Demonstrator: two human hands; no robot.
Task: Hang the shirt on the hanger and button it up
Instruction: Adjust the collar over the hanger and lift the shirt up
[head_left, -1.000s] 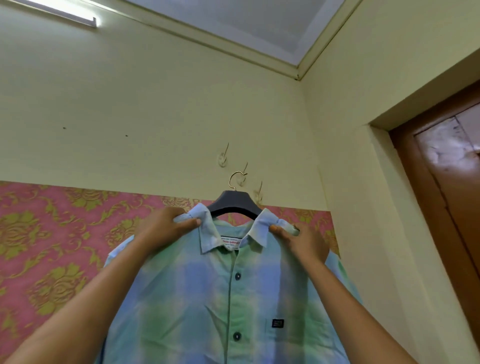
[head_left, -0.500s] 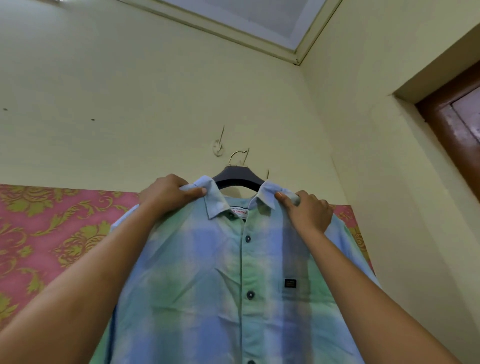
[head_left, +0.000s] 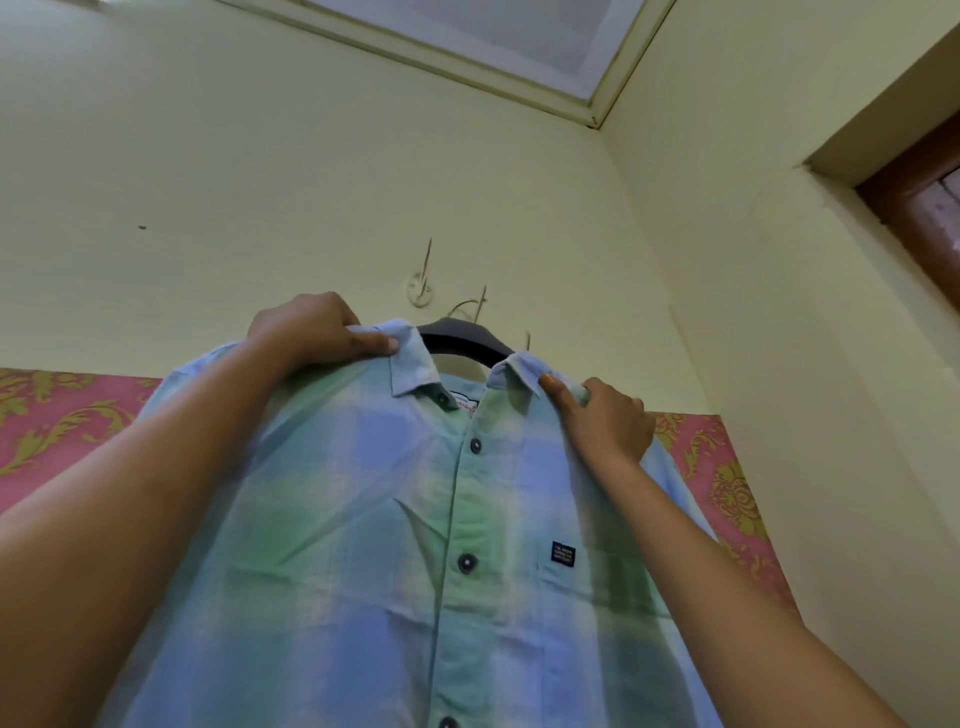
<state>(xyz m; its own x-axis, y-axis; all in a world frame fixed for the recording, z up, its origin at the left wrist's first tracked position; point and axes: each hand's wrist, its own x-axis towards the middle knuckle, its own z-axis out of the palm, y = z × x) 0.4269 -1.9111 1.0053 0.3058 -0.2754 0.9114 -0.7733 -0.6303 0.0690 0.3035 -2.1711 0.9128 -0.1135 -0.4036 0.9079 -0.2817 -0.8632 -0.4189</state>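
Raised since half a second ago: left hand (head_left: 306, 332) now sits higher than right hand (head_left: 610, 423), so the hanger (head_left: 462, 344) tilts. Left fingers (head_left: 374, 343) are clamped on the left collar (head_left: 415, 364) wing, thumb on top. Right fingers (head_left: 558, 392) pinch the right collar edge. The shirt (head_left: 415, 545) hangs on the dark hanger, front toward the camera. Its buttons (head_left: 466, 563) look done, though the collar one looks open. The hanger's wire top (head_left: 462, 305) is right by the middle wall hook (head_left: 482, 297); caught or not, cannot tell. To do it well, probably: level both hands, keep the collar grip so the shirt doesn't slide, ease the wire over the wall hook, let go once the weight settles.
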